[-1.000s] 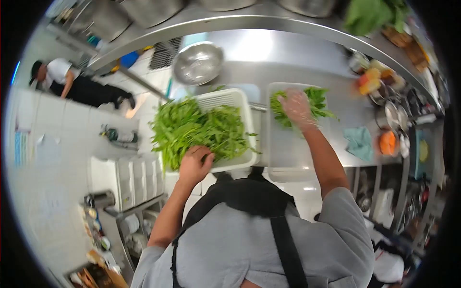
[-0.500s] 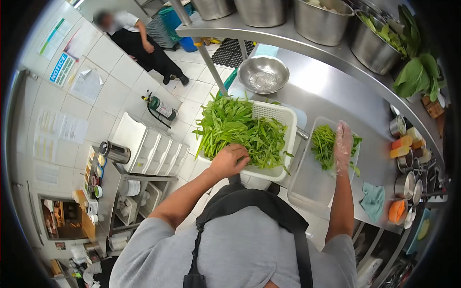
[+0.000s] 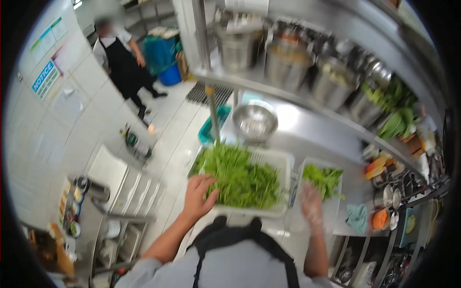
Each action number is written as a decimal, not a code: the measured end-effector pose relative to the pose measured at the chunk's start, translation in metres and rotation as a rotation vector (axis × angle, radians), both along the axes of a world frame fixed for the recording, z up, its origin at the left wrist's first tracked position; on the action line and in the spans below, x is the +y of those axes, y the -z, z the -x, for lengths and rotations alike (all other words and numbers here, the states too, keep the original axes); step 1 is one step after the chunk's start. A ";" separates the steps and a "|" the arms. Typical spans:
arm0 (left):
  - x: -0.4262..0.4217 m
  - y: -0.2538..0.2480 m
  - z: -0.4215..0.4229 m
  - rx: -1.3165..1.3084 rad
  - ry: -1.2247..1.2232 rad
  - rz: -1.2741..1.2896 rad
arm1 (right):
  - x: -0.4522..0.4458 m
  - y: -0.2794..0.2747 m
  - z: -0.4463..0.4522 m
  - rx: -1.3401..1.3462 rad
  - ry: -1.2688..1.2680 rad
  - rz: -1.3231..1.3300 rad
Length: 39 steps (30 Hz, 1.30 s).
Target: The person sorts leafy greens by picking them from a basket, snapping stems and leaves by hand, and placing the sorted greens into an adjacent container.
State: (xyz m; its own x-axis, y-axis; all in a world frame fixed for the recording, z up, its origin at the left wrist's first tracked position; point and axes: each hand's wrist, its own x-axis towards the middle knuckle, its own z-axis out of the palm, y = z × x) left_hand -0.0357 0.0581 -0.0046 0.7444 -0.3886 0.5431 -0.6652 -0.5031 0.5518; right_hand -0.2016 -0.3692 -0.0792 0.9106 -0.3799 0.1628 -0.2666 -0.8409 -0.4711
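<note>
Leafy greens [image 3: 240, 177] heap up in a white perforated basket [image 3: 286, 161] at the counter's front edge. My left hand [image 3: 198, 194], bare, is at the heap's left front side with its fingers apart. In a clear plastic tray [image 3: 297, 218] to the right lies a smaller bunch of greens [image 3: 324, 181]. My right hand [image 3: 312, 204], in a clear plastic glove, is beside that bunch's lower left edge; motion smears its fingers. A steel bowl [image 3: 254, 121] sits behind the basket.
A steel shelf [image 3: 288, 89] with pots crosses above the counter. A teal cloth [image 3: 357, 218] and small containers are at the right. Another person [image 3: 122, 62] stands at the back left, near a fire extinguisher [image 3: 137, 144].
The view has tilted up and shifted. My right hand has moved from on top of the tray's greens to their lower left side. My left hand has moved leftward along the heap.
</note>
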 end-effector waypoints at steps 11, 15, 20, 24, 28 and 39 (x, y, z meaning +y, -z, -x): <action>0.004 0.046 -0.031 0.265 0.123 -0.024 | 0.178 -0.047 -0.010 -0.066 0.004 0.121; -0.002 0.047 -0.041 0.250 0.207 -0.236 | 0.215 -0.059 -0.018 -0.079 0.064 0.056; -0.003 0.037 -0.042 0.257 0.243 -0.282 | 0.240 -0.067 -0.014 -0.044 0.073 0.007; -0.015 0.033 -0.040 0.247 0.314 -0.221 | 0.251 -0.072 -0.013 -0.069 0.087 -0.041; -0.024 0.047 -0.037 0.215 0.395 -0.244 | 0.263 -0.085 -0.011 -0.081 0.130 -0.049; -0.025 0.070 -0.037 0.146 0.416 -0.384 | 0.302 -0.083 0.084 -0.140 0.322 -0.037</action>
